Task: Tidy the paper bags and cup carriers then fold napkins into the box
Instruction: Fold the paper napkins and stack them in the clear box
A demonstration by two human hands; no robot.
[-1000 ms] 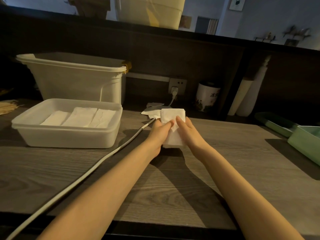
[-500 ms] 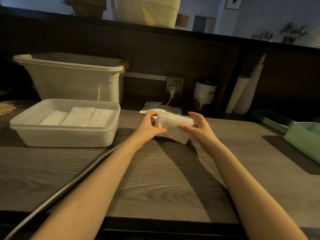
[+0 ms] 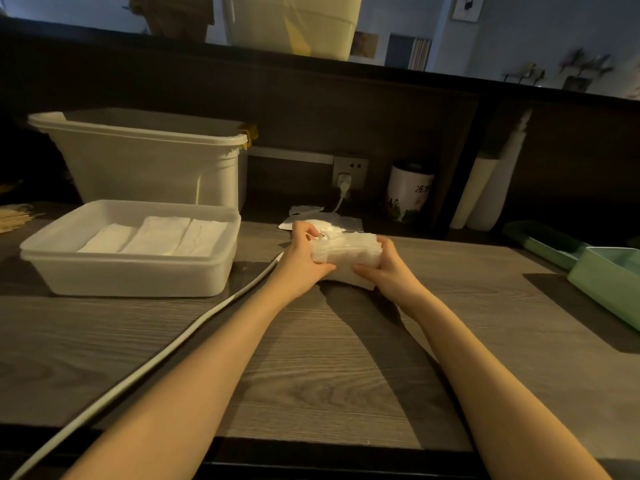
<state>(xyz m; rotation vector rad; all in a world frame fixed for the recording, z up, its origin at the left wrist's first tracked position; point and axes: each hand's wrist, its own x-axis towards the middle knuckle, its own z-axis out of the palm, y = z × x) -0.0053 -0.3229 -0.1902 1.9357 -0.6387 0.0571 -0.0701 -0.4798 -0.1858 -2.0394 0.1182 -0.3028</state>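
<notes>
A white napkin (image 3: 346, 252) is held just above the wooden counter, folded over into a long horizontal band. My left hand (image 3: 304, 258) grips its left end and my right hand (image 3: 384, 268) grips its right end. To the left stands a shallow translucent box (image 3: 124, 271) with three folded napkins (image 3: 156, 239) lying side by side inside. More loose napkins (image 3: 311, 220) lie on the counter just behind my hands.
A tall white bin (image 3: 149, 157) stands behind the box. A white cable (image 3: 173, 344) runs from the wall socket (image 3: 349, 173) diagonally across the counter. A printed cup (image 3: 408, 192) stands at the back, green trays (image 3: 609, 275) at the right edge, and wooden sticks (image 3: 14, 216) far left.
The napkin stood upright between my fingertips a second ago. It has been turned and folded down into a horizontal band, and my hands have moved apart to its two ends.
</notes>
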